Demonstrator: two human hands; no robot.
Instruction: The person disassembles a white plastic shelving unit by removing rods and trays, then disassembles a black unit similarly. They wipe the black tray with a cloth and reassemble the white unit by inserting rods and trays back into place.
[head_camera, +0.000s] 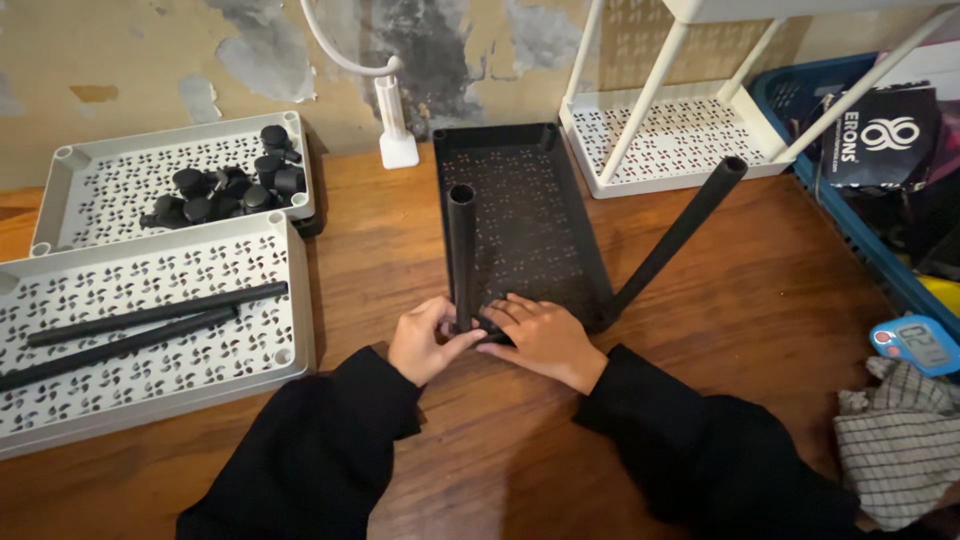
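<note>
A black perforated tray (520, 200) lies on the wooden table in front of me. Two black tubes stand in its near corners: one upright tube (461, 250) at the near left, one leaning tube (680, 235) at the near right. My left hand (428, 340) wraps around the base of the upright tube. Beside it, my right hand (545, 340) presses flat on the tray's near edge, fingers touching the tube's foot. Both arms wear black sleeves.
At left, a grey perforated tray (250, 360) holds two loose black tubes (150, 318); behind it another grey tray (90, 200) holds several black caster wheels (225, 185). A white assembled rack (670, 140) stands at the back right, with a blue basket (860, 240), a small timer (918, 343) and a checked cloth (895, 440).
</note>
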